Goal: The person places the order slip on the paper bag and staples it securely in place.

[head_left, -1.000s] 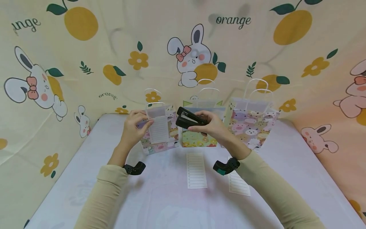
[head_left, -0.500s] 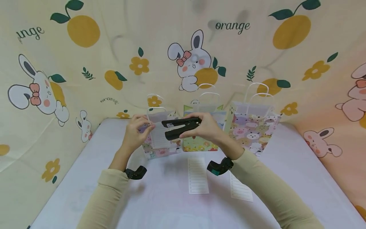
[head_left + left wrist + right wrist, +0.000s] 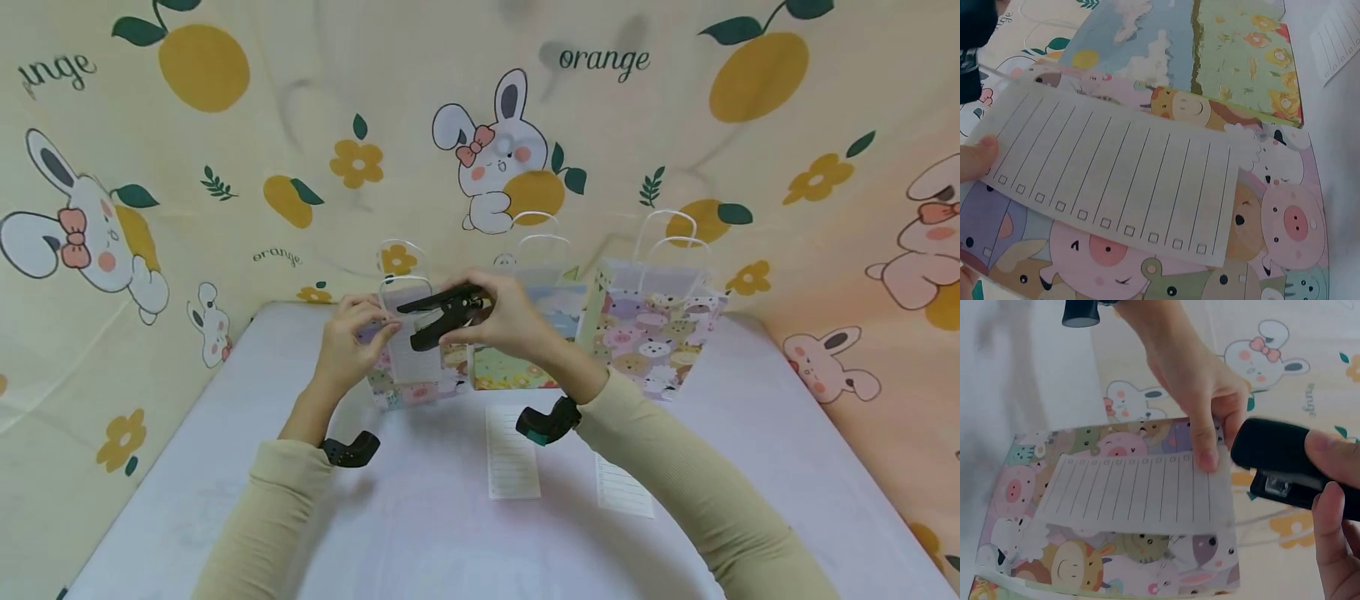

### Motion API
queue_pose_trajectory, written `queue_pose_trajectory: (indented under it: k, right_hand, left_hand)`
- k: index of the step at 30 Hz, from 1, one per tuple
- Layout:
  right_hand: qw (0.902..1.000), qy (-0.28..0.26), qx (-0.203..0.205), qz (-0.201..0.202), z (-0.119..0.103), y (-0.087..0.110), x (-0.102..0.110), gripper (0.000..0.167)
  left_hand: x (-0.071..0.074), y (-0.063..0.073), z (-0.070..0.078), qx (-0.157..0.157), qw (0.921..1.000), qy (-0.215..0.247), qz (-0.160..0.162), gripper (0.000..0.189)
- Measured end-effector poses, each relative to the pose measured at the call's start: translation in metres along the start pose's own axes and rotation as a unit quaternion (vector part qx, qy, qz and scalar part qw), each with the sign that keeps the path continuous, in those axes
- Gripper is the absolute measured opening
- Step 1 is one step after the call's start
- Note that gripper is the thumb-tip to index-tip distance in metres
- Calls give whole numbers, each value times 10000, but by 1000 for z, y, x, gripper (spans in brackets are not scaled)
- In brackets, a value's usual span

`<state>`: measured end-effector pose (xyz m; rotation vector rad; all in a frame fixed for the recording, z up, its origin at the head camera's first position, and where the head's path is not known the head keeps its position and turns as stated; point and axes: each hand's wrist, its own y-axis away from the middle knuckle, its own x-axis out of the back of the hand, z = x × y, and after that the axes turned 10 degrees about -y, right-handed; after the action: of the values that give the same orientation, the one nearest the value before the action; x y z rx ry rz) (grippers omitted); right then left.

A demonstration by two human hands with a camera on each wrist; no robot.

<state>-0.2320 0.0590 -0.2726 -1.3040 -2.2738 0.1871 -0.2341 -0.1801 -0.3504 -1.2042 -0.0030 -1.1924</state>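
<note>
My left hand (image 3: 347,340) pinches a lined checklist sheet (image 3: 1113,172) against the front of the left paper gift bag (image 3: 405,395), which has cartoon animals on it. In the right wrist view the left thumb (image 3: 1206,456) presses on the sheet near the bag's top edge. A black stapler (image 3: 448,318) is held in my right hand (image 3: 513,315). Its two arms are spread apart, and its front end is close to the bag's top rim. In the head view the stapler covers part of the sheet; whether it touches the paper I cannot tell.
A bag with a sky and flower print (image 3: 517,367) stands in the middle, and another animal-print bag (image 3: 652,337) at the right. Two more checklist sheets lie flat on the white table, one central (image 3: 513,467) and one (image 3: 624,492) partly under the right forearm.
My right hand has carried the stapler leftward from in front of the middle bag to the top of the left bag. My left hand keeps its pinch on the sheet and bag.
</note>
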Motion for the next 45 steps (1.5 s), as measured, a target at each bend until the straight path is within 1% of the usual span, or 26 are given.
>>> queue_pose_trajectory:
  k: [6, 11, 13, 18, 20, 25, 28, 32, 38, 42, 45]
  right_hand:
    - [9978, 626, 231, 11, -5, -3, -9, 49]
    - [9945, 952, 423, 66, -6, -7, -15, 47]
    - [9937, 1033, 425, 54, -7, -8, -17, 46]
    - [9930, 1168, 191, -42, -3, -9, -22, 44]
    - [9914, 1293, 174, -71, -1, -11, -23, 44]
    - [9855, 1658, 317, -150, -4, -19, -26, 45]
    - [9847, 1693, 355, -223, -7, -23, -27, 44]
    - [9844, 1723, 217, -281, -11, -26, -26, 44]
    - [9837, 1749, -132, -392, -13, -29, -24, 46]
    - [9860, 1598, -300, -385, -10, -32, -22, 52]
    - [9888, 1378, -399, -406, -7, -34, -21, 51]
  left_hand:
    - [-1, 2, 0, 67, 10000, -9, 67, 6]
    - [-3, 0, -1, 66, 9999, 1, 131, 6]
    - [-4, 1, -1, 59, 9998, 29, 177, 7]
    - [-7, 5, 1, 37, 9995, 99, 308, 7]
    - [-7, 7, 1, 23, 9994, 75, 328, 8]
    - [-2, 8, 1, 6, 9993, -43, 363, 10]
    - [0, 7, 0, -40, 9992, -22, 390, 10]
    - [-2, 4, -1, -104, 9993, -45, 352, 9]
    - [-3, 3, -1, 38, 9998, 7, 217, 10]
    - [-3, 2, 0, 52, 9999, 23, 159, 9]
    - [-3, 2, 0, 33, 9999, 24, 136, 9]
